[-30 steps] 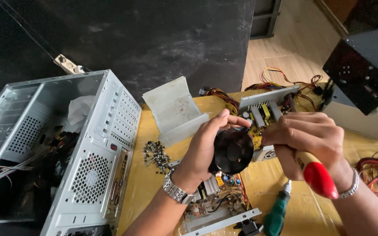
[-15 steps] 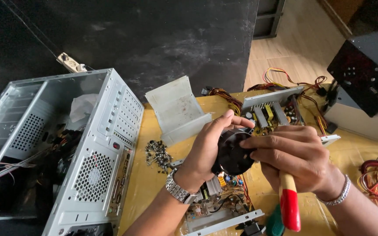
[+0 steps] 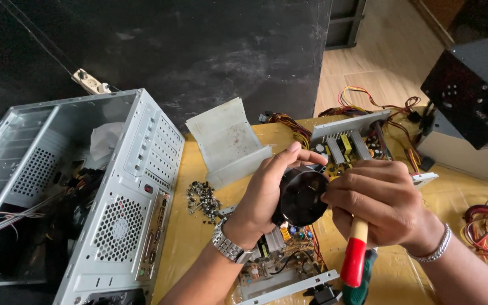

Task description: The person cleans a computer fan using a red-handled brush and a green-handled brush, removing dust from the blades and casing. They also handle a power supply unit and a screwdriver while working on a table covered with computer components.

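Your left hand [image 3: 266,195] is still gripping the black fan [image 3: 300,196] — your right hand [image 3: 382,206], clutching the red-handled screwdriver [image 3: 354,257], has now closed in onto its rim.

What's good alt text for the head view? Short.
Seen from above, a person's left hand holds a round black fan while the right hand, gripping a red-handled screwdriver, touches its edge. Below lies an opened power supply circuit board on a yellow table, with an open grey computer case at left.
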